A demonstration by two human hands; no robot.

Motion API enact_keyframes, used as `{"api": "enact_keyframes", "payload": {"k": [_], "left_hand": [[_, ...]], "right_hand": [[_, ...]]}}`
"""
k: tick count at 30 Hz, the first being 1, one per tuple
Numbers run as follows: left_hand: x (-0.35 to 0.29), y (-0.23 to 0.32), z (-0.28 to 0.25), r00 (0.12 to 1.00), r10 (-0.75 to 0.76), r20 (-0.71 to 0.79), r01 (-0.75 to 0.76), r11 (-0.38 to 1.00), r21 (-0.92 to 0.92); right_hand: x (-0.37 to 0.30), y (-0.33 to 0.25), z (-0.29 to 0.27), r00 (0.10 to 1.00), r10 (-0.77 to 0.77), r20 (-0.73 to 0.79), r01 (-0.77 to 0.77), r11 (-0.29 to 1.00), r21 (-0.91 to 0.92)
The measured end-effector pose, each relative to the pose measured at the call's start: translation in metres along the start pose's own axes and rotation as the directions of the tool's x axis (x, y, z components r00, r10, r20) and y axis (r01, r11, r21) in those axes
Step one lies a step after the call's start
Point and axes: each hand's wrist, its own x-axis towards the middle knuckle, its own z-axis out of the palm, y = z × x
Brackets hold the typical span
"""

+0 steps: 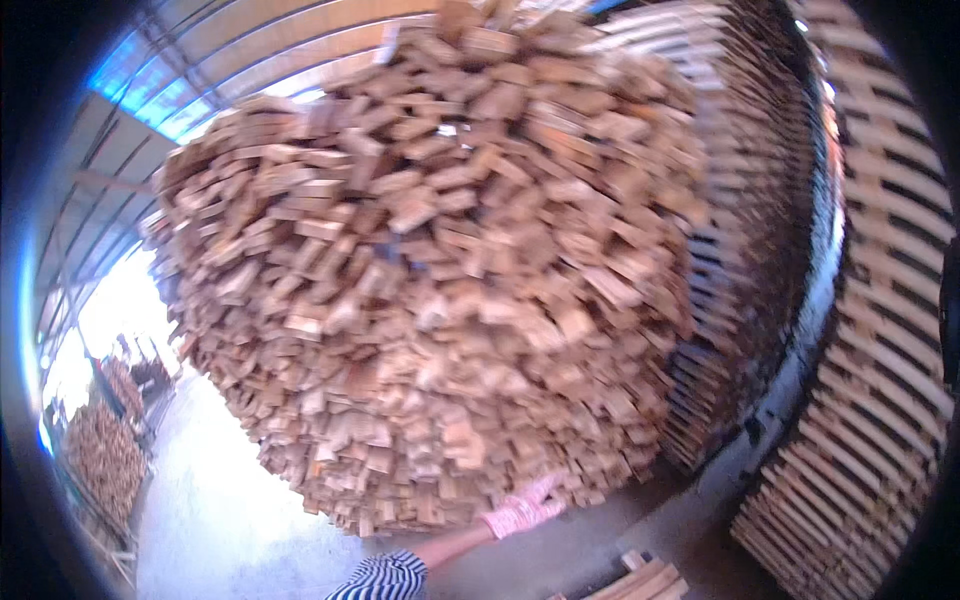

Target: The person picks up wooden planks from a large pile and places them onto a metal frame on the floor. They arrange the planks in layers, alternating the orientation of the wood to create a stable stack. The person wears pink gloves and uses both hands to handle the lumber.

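Observation:
A huge stack of short wooden boards (440, 270), end-on, fills the middle of the view. My left hand (520, 512), in a pink patterned glove, reaches up and to the right and touches the board ends at the stack's lower edge. Its bare forearm runs back to a blue-and-white striped sleeve (385, 578) at the bottom edge. Motion blur hides whether the fingers hold a board. My right hand is out of sight.
Tall stacks of wooden pallets (880, 330) stand on the right, with more (745, 250) behind the board stack. A few loose planks (640, 580) lie on the concrete floor (230, 520). A smaller wood pile (100, 455) stands far left under a metal roof (170, 90).

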Motion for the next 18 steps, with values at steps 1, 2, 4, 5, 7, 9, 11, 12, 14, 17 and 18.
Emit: {"api": "enact_keyframes", "payload": {"k": [1,2,4,5,7,9,11,12,14,17,18], "left_hand": [[-0.001,0.013,-0.067,0.987,0.108,-0.120,-0.100,0.992,0.074],[0.008,0.022,-0.124,0.961,0.167,-0.221,-0.093,0.946,0.311],[0.005,0.078,-0.248,0.889,0.322,-0.326,-0.203,0.915,0.348],[-0.015,0.075,-0.289,0.809,0.394,-0.436,-0.142,0.851,0.506],[-0.042,0.093,-0.390,0.667,0.532,-0.522,-0.183,0.796,0.577],[-0.056,0.136,-0.483,0.424,0.779,-0.463,-0.108,0.551,0.828],[-0.084,0.161,-0.561,0.232,0.877,-0.420,-0.058,0.444,0.894],[-0.093,0.156,-0.592,0.190,0.862,-0.469,0.084,0.462,0.883],[-0.115,0.156,-0.655,0.079,0.874,-0.480,0.240,0.451,0.860],[-0.101,0.153,-0.714,0.192,0.767,-0.612,0.461,0.480,0.746],[-0.102,0.157,-0.728,0.234,0.743,-0.627,0.522,0.448,0.726]], "right_hand": [[0.013,-0.040,0.010,0.996,-0.083,0.019,0.083,0.996,-0.025],[0.024,-0.076,0.014,0.982,-0.186,0.025,0.187,0.980,-0.062],[0.043,-0.153,0.015,0.895,-0.446,0.020,0.443,0.880,-0.169],[0.051,-0.202,0.019,0.795,-0.606,0.029,0.597,0.772,-0.218],[0.033,-0.387,0.070,0.780,-0.624,0.053,0.610,0.739,-0.287],[0.049,-0.504,0.108,0.603,-0.795,0.063,0.745,0.533,-0.402],[0.035,-0.625,0.166,0.360,-0.924,0.132,0.839,0.259,-0.478],[0.034,-0.676,0.196,0.183,-0.976,0.119,0.887,0.112,-0.449],[-0.021,-0.778,0.261,0.135,-0.984,0.113,0.846,0.055,-0.530],[0.001,-0.883,0.319,-0.151,-0.977,0.149,0.696,-0.212,-0.686],[0.002,-0.915,0.337,-0.219,-0.965,0.146,0.646,-0.256,-0.719]]}}
